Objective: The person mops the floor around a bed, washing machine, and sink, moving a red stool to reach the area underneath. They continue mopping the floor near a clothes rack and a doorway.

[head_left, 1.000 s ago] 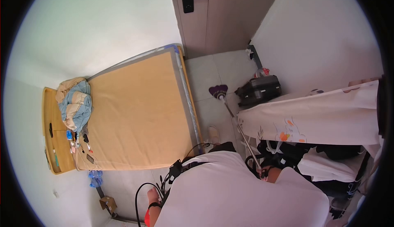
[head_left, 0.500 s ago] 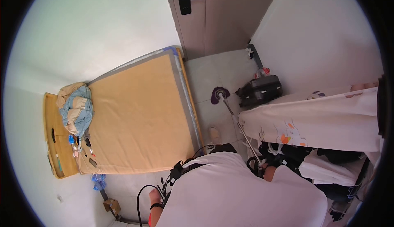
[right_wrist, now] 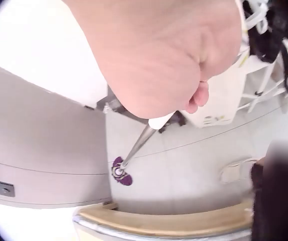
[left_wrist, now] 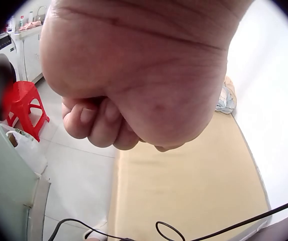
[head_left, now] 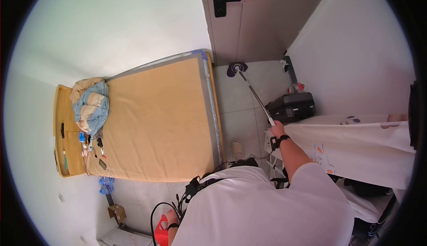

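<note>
The handle of a mop (head_left: 255, 96) is grasped by the right hand (head_left: 278, 129), with the fingers wrapped round it near its upper end. From that grip the pole is slanted forward and down to the purple mop head (head_left: 237, 69), which is laid on the tiled floor (head_left: 235, 97) well ahead of the grip, close to the foot of the door (head_left: 262, 32); whether the 2 touch cannot be told. The left hand (head_left: 172, 216) is kept apart from the pole, its fingers loosely curled, with nothing seen in them.

The step in hand is judged to be a mopping stroke at far reach, made with 1 hand. To the left of the grip the bed (head_left: 155, 121) is placed; just ahead of the grip and to its right, a dark suitcase (head_left: 293, 107) is stood (close enough to the pole to be knocked by a wide swing). For the next move, a stroke drawn back towards the grip seems called for, or a sideways pass along the door, with the mop head pressed flat.
</note>
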Tool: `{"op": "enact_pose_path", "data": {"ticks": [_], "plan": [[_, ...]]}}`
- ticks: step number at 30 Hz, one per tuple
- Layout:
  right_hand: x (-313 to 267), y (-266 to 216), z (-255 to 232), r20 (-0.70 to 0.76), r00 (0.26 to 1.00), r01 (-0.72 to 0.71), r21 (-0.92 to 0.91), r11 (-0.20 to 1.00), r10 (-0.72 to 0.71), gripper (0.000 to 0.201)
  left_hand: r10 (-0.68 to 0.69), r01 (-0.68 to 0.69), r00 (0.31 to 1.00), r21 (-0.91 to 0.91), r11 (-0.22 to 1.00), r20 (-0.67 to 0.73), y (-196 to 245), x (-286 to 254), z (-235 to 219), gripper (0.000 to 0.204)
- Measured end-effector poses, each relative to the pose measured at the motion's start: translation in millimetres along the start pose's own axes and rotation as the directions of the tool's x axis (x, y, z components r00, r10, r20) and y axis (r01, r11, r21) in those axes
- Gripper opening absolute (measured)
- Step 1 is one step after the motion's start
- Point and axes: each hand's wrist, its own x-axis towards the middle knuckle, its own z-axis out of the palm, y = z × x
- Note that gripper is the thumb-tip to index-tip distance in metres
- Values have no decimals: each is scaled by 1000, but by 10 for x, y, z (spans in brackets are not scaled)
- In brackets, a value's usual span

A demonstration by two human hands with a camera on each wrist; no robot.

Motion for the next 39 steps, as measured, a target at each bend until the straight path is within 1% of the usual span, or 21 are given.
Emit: {"op": "enact_pose_path", "data": {"ticks": [3, 5, 8, 9, 10, 12, 15, 16, 17, 18, 19, 20, 21, 23, 27, 30, 33, 34, 35, 37, 39], "plan": [[294, 119, 224, 233, 969, 132, -188, 973, -86, 28, 138, -138, 990, 72, 988, 0, -507, 314, 154, 46], [151, 186, 285, 229, 963, 179, -133, 975, -145, 26, 225, -214, 974, 289, 933, -6, -828, 590, 294, 45], [-53, 478, 356, 401, 916, 105, -292, 951, 23, 14, 128, -122, 992, 272, 955, -5, -668, 537, 209, 44], [-203, 681, 310, 439, 885, 355, -425, 833, -153, 14, 130, -124, 992, 273, 954, -3, -647, 526, 185, 44], [-293, 965, 336, 459, 887, 113, -328, 938, 54, 19, 176, -167, 984, 249, 954, -16, -633, 527, 159, 44], [-779, 998, 51, 462, 886, 281, -443, 851, -52, 26, 225, -214, 974, 224, 951, -23, -544, 533, 107, 45], [-1295, 1584, -227, 513, 850, 225, -558, 799, 119, 37, 148, -153, 988, 171, 973, 42, -305, 401, -50, 45], [-1538, 1621, -431, 602, 781, 231, -528, 818, 168, 42, 243, -242, 970, 190, 952, 18, -448, 563, -21, 44], [-1642, 2013, -434, 594, 762, 268, -654, 708, 260, 42, 336, -328, 942, 210, 921, -4, -528, 662, -10, 44], [-1803, 2367, -527, 676, 702, 265, -541, 798, 225, 40, 344, -337, 939, 151, 929, -26, -505, 678, -26, 42], [-1933, 2844, -475, 699, 617, 229, -599, 767, 362, 37, 346, -339, 938, 154, 928, -21, -264, 552, -124, 42], [-2071, 3289, -525, 707, 514, 161, -636, 754, 486, 36, 251, -249, 968, 124, 961, -4, -37, 417, -219, 33], [-2070, 3489, -499, 705, 515, 157, -637, 755, 488, 36, 154, -155, 988, 93, 984, 14, 153, 303, -288, 24], [-2384, 4335, -742, 791, 352, 91, -561, 823, 500, 38, 132, -131, 991, 32, 991, -27, 124, 407, -284, 29], [-2366, 4648, -1130, 907, 5, -88, -420, 903, 422, 41, 0, -3, 1000, -163, 987, -15, -30, 587, -215, 45], [-2393, 4526, 86, 932, -236, -253, -333, 908, 276, 44, -17, 18, 1000, -122, 992, 8, 56, 505, -239, 39], [-2297, 4606, 96, 893, -443, -414, -282, 865, 80, 48, 186, -182, 982, 88, 979, -33, 13, 439, -234, 30], [-2344, 4601, 82, 892, -445, -412, -282, 866, 79, 48, 184, -181, 982, 88, 980, -37, -61, 464, -208, 30], [-2307, 4522, 134, 928, -296, -235, -300, 924, 226, 44, 255, -251, 965, 71, 965, -53, -199, 535, -158, 34], [-1859, 3891, 187, 914, 88, 114, -404, 908, 396, 37, 326, -322, 943, 59, 945, -72, -306, 552, -135, 39], [-1376, 2944, 145, 791, 492, 381, -572, 727, 364, 30, 310, -301, 949, 120, 946, -61, -293, 474, -126, 42]]}}
